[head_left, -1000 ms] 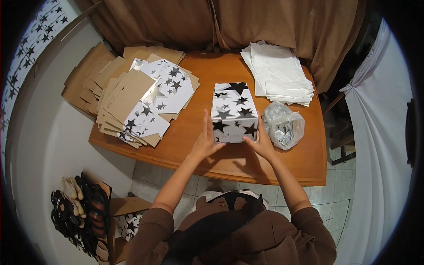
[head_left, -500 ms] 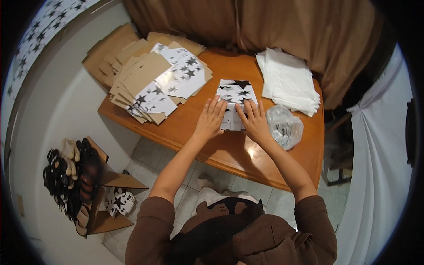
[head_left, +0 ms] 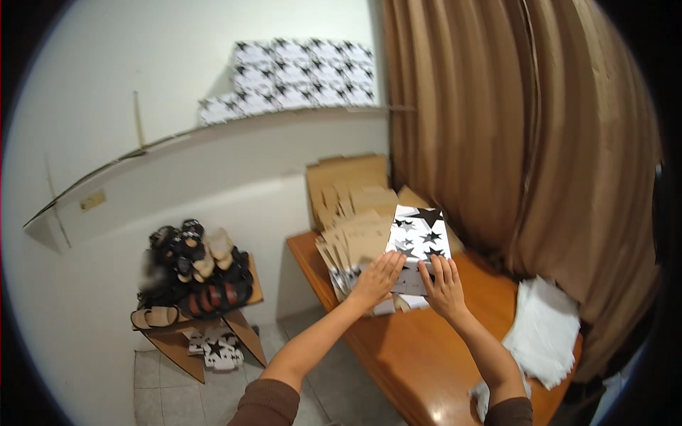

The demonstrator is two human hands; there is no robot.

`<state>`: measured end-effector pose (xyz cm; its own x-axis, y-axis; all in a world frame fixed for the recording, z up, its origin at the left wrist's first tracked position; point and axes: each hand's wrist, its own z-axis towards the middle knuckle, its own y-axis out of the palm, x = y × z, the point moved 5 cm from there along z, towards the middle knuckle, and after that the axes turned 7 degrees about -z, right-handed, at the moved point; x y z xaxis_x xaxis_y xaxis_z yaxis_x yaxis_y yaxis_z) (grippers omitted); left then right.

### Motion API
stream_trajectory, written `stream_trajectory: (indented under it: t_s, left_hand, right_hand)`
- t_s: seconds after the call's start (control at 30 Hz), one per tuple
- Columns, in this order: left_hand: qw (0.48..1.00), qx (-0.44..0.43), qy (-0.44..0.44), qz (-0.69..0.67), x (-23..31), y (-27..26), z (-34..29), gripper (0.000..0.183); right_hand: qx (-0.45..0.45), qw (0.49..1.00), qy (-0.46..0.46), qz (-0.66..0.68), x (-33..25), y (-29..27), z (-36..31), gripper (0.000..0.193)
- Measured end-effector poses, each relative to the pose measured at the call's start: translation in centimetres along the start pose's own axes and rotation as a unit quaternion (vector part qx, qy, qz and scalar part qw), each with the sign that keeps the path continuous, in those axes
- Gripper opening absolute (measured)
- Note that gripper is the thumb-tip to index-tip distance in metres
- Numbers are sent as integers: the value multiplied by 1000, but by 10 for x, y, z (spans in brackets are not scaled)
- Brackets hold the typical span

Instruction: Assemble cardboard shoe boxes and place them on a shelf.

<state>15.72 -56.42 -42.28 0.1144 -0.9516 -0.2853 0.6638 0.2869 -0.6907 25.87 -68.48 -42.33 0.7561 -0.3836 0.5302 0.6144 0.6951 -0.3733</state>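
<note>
A white cardboard box (head_left: 418, 233) printed with black and grey stars is held up before me, above the table's far part. My left hand (head_left: 381, 278) grips its near left corner, and my right hand (head_left: 443, 284) has hold of the near right side. The fingertips of both rest on its top edge; the thumbs press the near face. Behind it, partly covered by the box, lies a pile of flat brown cardboard blanks (head_left: 359, 238), some with star-printed faces.
Star-printed boxes (head_left: 305, 74) stand stacked on a wall shelf. Shoes and sandals (head_left: 195, 273) crowd a low rack (head_left: 252, 284) at left. White sheets (head_left: 543, 330) lie on the right of the wooden table (head_left: 426, 355), near a clear plastic bag (head_left: 480, 397) partly behind my right forearm.
The box has come up off the table in both hands. My view has swung left and up, bringing the wall shelf with its stacked boxes into sight.
</note>
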Motion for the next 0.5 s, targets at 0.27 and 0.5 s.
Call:
stream_trajectory:
  t_s: [0.27, 0.5]
  left_hand:
    - [969, 110, -23, 220, -148, -111, 20, 100]
    - [924, 153, -29, 349, -272, -249, -4, 92]
  right_hand:
    - [171, 984, -32, 24, -19, 13, 198, 47]
    - [307, 951, -28, 28, -79, -10, 380, 52]
